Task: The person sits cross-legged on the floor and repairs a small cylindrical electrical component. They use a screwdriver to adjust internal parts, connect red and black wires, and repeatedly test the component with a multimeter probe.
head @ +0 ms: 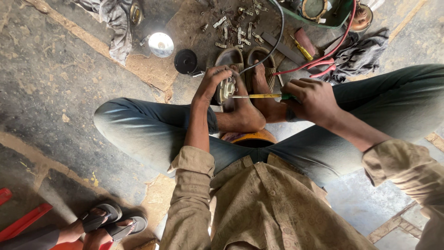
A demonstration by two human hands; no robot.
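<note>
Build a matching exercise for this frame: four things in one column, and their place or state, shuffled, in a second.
Things:
1. screwdriver
2. round metal part
3. black round cap
4. grey cloth

Places or states:
A. lying on the floor at top left
B. held in the left hand against the feet
C. gripped by the right hand, tip pointing left
D. standing on the floor beside a shiny disc

Pairs: 1-C, 2-B, 3-D, 4-A

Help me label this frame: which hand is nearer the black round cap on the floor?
Left. The left hand sits just right of the black cap; the right hand is farther right.
</note>
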